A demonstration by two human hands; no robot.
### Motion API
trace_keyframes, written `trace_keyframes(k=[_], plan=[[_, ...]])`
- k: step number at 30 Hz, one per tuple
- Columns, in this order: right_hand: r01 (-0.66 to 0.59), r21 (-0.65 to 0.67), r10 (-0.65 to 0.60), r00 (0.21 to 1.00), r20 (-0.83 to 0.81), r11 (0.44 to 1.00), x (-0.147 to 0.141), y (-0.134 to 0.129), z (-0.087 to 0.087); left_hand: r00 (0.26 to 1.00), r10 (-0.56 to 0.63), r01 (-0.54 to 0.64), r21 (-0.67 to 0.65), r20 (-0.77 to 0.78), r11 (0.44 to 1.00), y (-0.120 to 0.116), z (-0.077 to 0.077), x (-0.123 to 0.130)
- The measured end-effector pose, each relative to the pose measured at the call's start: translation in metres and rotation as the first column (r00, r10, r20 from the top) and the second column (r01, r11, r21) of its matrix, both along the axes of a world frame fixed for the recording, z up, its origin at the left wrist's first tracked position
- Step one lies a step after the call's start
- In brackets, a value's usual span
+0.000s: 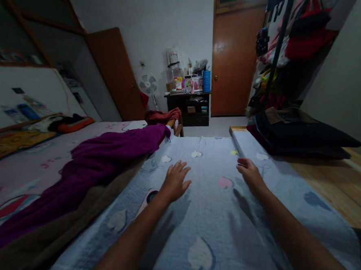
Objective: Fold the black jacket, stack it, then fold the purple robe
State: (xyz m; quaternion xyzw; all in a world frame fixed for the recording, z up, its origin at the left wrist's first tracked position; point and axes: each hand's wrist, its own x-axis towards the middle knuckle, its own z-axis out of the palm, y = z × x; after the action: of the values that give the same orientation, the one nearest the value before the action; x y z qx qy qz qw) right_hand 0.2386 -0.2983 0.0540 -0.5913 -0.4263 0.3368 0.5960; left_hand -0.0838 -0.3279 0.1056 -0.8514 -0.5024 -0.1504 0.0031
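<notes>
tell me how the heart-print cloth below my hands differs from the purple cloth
The heart-print cloth is pale blue and patterned; the purple cloth looks plain. The heart-print cloth lies spread mostly flat, while the purple cloth is bunched in folds. Both are fabric.

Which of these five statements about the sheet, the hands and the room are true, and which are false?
1. The left hand has its fingers spread. True.
2. The right hand is touching the dark pile. False: the right hand is over the sheet, apart from the dark pile.
3. In the picture, a pink heart on the sheet shows between the two hands. True.
4. The purple cloth lies to the right of the sheet. False: the purple cloth lies to the left of it.
5. The fan stands to the left of the black cabinet. True.
</notes>
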Motion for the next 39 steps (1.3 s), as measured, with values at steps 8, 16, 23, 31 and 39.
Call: trace_keyframes(k=[8, 16, 23, 31, 39], plan=[[-0.125, -0.016, 0.080, 0.530, 0.844, 0.992, -0.069, -0.036, -0.067, 0.729, 0.684, -0.631, 0.380, -0.007, 0.676, -0.021, 0.085, -0.127], [-0.134, 0.060, -0.009, 0.354, 0.935, 0.989, -0.072, -0.048, -0.088, 0.508, 0.861, -0.854, 0.147, 0.031, 0.499, -0.031, 0.104, -0.191], [-0.124, 0.057, -0.009, 0.359, 0.933, 0.991, -0.074, -0.049, -0.085, 0.643, 0.745, -0.757, 0.296, 0.177, 0.583, -0.021, 0.115, -0.168], [-0.125, 0.047, -0.004, 0.325, 0.946, 0.991, -0.076, -0.052, -0.080, 0.733, 0.489, -0.661, 0.321, 0.473, 0.679, -0.011, 0.126, -0.108], [-0.145, 0.038, 0.008, 0.300, 0.954, 0.989, -0.079, -0.054, -0.077, 0.848, 0.294, -0.428, 0.243, 0.440, 0.871, -0.023, 0.087, -0.029]])
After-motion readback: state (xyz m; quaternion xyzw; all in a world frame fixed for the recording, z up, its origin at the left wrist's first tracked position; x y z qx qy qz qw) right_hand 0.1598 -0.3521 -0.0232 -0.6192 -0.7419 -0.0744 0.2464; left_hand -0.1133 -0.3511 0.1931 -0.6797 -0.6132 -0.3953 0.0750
